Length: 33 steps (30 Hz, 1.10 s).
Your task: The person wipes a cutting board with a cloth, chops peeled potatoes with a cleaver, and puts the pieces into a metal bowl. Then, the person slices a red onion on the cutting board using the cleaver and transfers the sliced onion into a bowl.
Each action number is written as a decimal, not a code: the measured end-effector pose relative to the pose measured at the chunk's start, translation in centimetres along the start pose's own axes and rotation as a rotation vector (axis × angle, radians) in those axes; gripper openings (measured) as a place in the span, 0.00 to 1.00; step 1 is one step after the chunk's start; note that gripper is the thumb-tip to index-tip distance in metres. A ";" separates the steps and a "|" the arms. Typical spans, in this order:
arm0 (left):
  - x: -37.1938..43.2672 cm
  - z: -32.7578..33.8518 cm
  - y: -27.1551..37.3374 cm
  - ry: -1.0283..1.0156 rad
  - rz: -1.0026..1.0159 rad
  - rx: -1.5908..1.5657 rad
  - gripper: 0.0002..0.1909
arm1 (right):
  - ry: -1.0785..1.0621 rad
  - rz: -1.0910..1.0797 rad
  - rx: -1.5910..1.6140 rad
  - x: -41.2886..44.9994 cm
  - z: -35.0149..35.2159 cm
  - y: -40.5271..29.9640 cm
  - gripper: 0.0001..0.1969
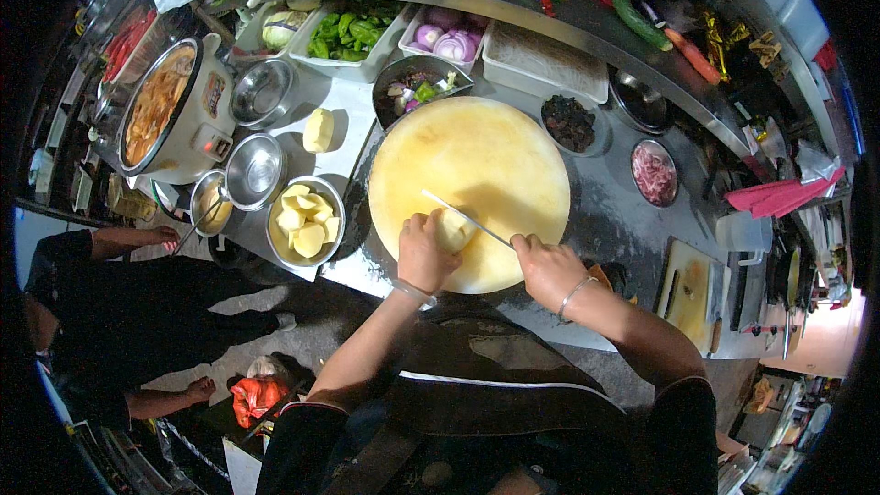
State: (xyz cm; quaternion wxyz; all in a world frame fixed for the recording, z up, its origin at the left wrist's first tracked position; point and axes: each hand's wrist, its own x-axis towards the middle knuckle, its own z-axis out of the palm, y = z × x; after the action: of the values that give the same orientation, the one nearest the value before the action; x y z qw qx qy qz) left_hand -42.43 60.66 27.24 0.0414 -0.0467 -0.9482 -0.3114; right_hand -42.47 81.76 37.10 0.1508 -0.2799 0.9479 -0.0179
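Observation:
My left hand (424, 252) presses a peeled potato (455, 230) against the round yellow cutting board (474, 151). The fingers curl over the potato's left side and hide part of it. In my right hand (552, 269) is the handle of a knife (469, 218), whose thin blade edge runs up and left across the potato. How deep the blade sits in it cannot be seen. Left of the board, a metal bowl (273, 247) holds several potato chunks (306, 220). A whole peeled potato (318, 130) stands on the counter behind that bowl.
Behind the board are a metal bowl of cut vegetables (412, 82), a tub of green peppers (347, 34) and a tub of purple onions (447, 38). Bowls of black fungus (568, 125) and sliced meat (654, 172) stand right. A co-worker's hand (165, 237) holds a utensil at left.

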 end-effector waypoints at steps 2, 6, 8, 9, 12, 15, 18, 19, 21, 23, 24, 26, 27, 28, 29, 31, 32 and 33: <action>-0.3 0.4 -0.1 0.015 0.023 0.044 0.40 | -0.031 0.011 0.003 0.5 0.5 -0.6 0.10; -0.9 0.2 1.3 -0.005 0.018 0.131 0.41 | -0.028 0.021 0.090 3.8 2.8 -0.7 0.12; -1.1 0.5 1.3 0.019 0.026 0.148 0.40 | -0.115 0.075 0.122 4.5 2.8 0.2 0.13; -1.4 0.6 1.3 0.040 0.024 0.164 0.39 | -0.210 0.122 0.156 4.6 3.0 0.5 0.13; -0.8 0.7 0.6 -0.032 -0.110 -0.063 0.37 | 0.171 0.171 0.294 3.2 4.5 2.3 0.16; -1.2 1.9 -0.6 0.063 -0.214 -0.154 0.36 | 0.226 0.228 0.352 1.0 1.9 0.6 0.14; -1.7 2.4 -0.2 0.094 -0.260 -0.121 0.35 | 0.186 0.233 0.381 0.0 1.7 -0.8 0.13; -1.7 2.3 0.2 0.087 -0.299 -0.110 0.35 | 0.155 0.207 0.391 -0.1 1.9 -1.1 0.16; -1.6 1.9 1.0 0.077 -0.317 -0.107 0.35 | 0.121 0.191 0.393 0.1 2.2 -1.4 0.16; -1.5 1.8 1.4 0.068 -0.336 -0.106 0.35 | 0.125 0.127 0.277 0.1 2.7 -1.6 0.14; -1.5 1.9 1.4 0.077 -0.337 -0.101 0.35 | 0.126 0.124 0.278 0.2 2.5 -1.7 0.14; -1.6 2.0 1.4 0.088 -0.340 -0.094 0.35 | 0.026 0.162 0.289 0.3 1.4 -2.1 0.13; -1.6 2.0 1.4 0.092 -0.338 -0.081 0.35 | 0.025 0.161 0.290 0.6 1.0 -2.3 0.13; -1.7 2.1 1.3 0.096 -0.338 -0.069 0.35 | -0.043 0.176 0.258 1.2 0.4 -2.7 0.13; -1.6 2.1 1.4 0.096 -0.340 -0.068 0.35 | -0.111 0.190 0.226 1.9 0.1 -3.0 0.12; -1.2 1.9 1.8 0.061 -0.320 -0.006 0.35 | -0.064 0.203 0.214 4.2 3.0 -2.8 0.13; -0.9 2.0 1.4 0.060 -0.308 -0.007 0.35 | -0.016 0.212 0.201 5.1 4.0 -2.5 0.14; -0.6 2.1 0.0 0.016 -0.274 -0.033 0.36 | -0.010 0.210 0.200 5.6 4.0 -2.3 0.14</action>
State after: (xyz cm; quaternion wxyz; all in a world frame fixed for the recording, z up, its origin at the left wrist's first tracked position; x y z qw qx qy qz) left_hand -41.90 61.85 25.53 0.0051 0.0852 -0.9401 -0.3301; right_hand -44.49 77.02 31.99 0.1837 -0.1629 0.9647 -0.0951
